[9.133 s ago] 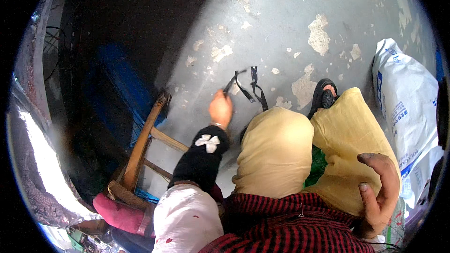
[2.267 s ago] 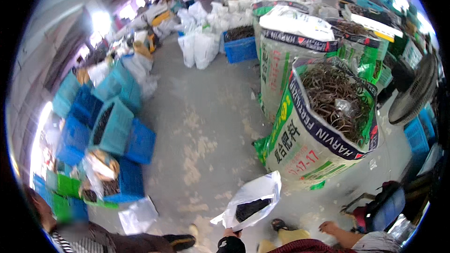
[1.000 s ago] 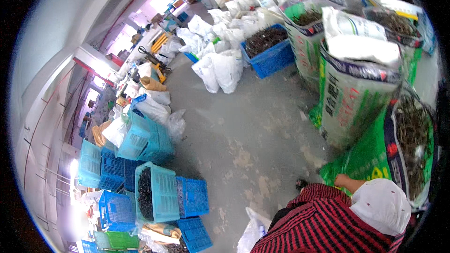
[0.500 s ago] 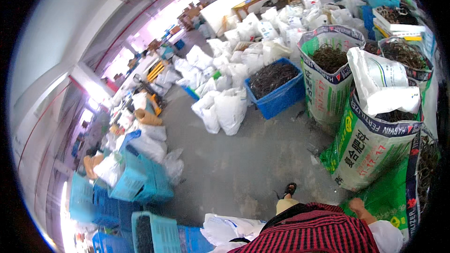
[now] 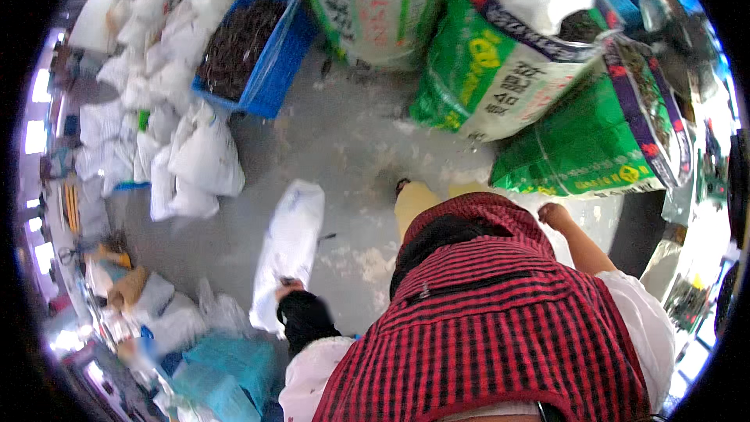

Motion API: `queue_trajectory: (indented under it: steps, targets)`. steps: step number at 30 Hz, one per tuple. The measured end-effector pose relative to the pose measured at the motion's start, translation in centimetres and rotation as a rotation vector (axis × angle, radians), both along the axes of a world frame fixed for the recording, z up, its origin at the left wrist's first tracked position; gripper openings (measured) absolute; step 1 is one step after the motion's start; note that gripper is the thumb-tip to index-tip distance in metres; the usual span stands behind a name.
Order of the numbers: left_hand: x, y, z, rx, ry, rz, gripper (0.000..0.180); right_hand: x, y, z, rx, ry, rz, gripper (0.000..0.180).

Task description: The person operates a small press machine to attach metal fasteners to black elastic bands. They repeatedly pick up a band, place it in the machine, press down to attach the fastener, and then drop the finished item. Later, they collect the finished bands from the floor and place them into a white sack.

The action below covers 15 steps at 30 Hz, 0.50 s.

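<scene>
My left hand (image 5: 290, 289), below a black cuff, is closed on one end of a white woven sack (image 5: 291, 227). The sack hangs long and narrow above the grey floor, its far end pointing away from me. On the other side, my right hand (image 5: 551, 214) is low beside my body, near a large green fertilizer sack (image 5: 570, 148). Nothing shows in this hand, but its fingers are too small and blurred to read. That sack leans with its mouth to the right, dark stringy material inside. A checked red and black apron (image 5: 484, 312) covers my front.
A blue crate (image 5: 269, 70) of dark strands stands at the far left, beside several filled white sacks (image 5: 207, 148). Ahead stand two upright fertilizer sacks, one green and white (image 5: 500, 70), the other farther back (image 5: 367, 16). Turquoise crates (image 5: 226, 375) are at the lower left.
The view has tilted down and turned right. My left arm, out of sight before, now reaches out with a white sack in its hand. My right hand stays low by my side.
</scene>
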<state>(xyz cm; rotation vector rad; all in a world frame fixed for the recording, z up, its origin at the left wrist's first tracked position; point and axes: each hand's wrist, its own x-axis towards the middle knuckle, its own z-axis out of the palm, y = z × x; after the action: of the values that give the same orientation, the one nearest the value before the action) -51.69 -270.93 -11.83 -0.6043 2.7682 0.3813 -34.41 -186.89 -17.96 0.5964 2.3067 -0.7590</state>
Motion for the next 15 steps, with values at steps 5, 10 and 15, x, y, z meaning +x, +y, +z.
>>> queue_trajectory:
  steps: [5,10,15]
  targets:
    - [-11.8,-11.1,0.0,-0.14,0.155,-0.001,0.028,-0.2,-7.4,6.3,-0.009,-0.298,-0.303,0.018]
    - [-18.8,-18.5,-12.6,0.089,0.045,0.024,0.03,-8.1,-7.3,6.3,-0.029,-0.174,-0.433,0.021]
    - [-22.2,-4.6,-10.9,0.007,-0.003,-0.416,0.013,-10.8,-14.4,3.8,-0.105,-0.205,-0.43,0.023]
